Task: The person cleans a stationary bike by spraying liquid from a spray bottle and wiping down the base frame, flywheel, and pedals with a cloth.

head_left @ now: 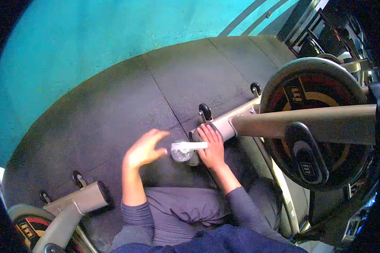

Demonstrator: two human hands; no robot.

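Observation:
A clear, round-bodied bottle (182,155) with a white spray head (190,146) is seen from above, between my hands. Its nozzle points right and overlaps the edge of my right hand. My left hand (145,149) is just left of the bottle, fingers apart and slightly blurred, with a small gap to it. Stretched-out fingers of my right hand (211,145) lie over the end of the exercise bike's metal foot bar (226,126). My right thumb is mostly hidden.
Small black wheels (204,111) sit on the foot bar. The bike's large flywheel (314,126) and pedal crank (306,156) rise to my right. A second bike's foot bar (82,200) is at lower left. Black floor mats (114,114) reach a turquoise wall (114,38).

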